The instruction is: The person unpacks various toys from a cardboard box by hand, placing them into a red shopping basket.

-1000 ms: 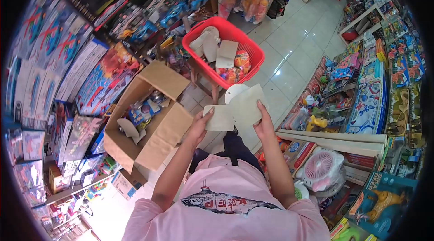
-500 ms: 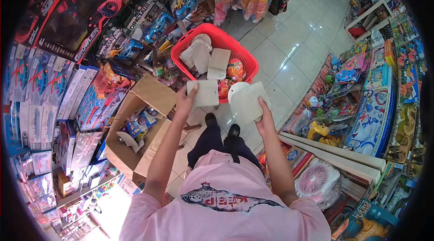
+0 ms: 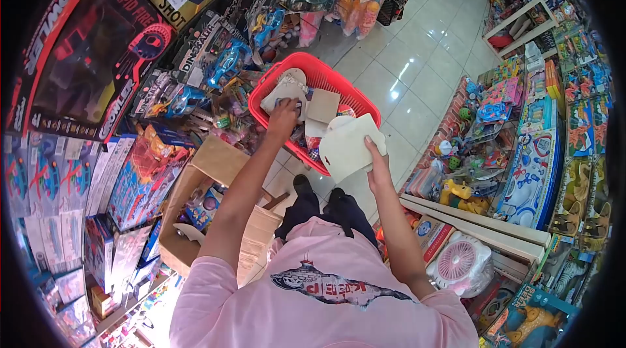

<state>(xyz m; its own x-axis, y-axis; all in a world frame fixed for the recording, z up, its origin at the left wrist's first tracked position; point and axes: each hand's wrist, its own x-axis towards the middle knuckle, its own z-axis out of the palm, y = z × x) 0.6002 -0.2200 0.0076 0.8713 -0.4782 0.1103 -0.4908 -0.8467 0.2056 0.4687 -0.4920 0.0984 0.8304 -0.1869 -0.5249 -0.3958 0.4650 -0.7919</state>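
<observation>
My right hand (image 3: pixel 379 166) grips a small stack of off-white cards (image 3: pixel 352 148), thumb on top, over the near right side of the red basket (image 3: pixel 357 88). One card has a rounded, scalloped edge and a small slot. My left hand (image 3: pixel 285 117) reaches into the basket with its fingers curled down by pale packets (image 3: pixel 284 90). What its fingertips grip, if anything, is hidden. Next to it lie a beige square card (image 3: pixel 323 106) and, partly under that, a whiter card (image 3: pixel 315 128). Colourful wrapped items show in part below the cards.
An open cardboard box (image 3: pixel 217 157) with toys and packaging stands at my left. Boxed toys (image 3: pixel 85 48) and hanging dinosaur packs fill the left shelves. A bagged pink fan (image 3: pixel 458 263) and low toy shelves line the right. Tiled floor (image 3: pixel 417 64) runs ahead.
My left hand has let go of its square card and moved forward into the basket. My right hand still holds its cards, now turned a little. The view has shifted slightly.
</observation>
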